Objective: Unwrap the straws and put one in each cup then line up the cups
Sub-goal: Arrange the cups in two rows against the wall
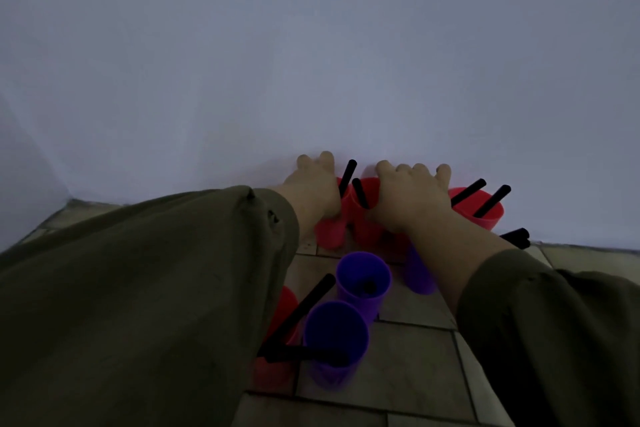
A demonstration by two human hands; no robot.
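Lining-up step, likely: left hand (313,192) grasps red cup (330,231); right hand (410,199) grasps neighbouring red cup (365,222). Next: purple cups (362,282) join the row.

You wore a loose, creased olive-green top. Your left sleeve (156,270) had a small dark fastening (273,217) at its cuff; your right sleeve (554,340) matched it. Your left hand (313,189) and right hand (408,199) were bare.
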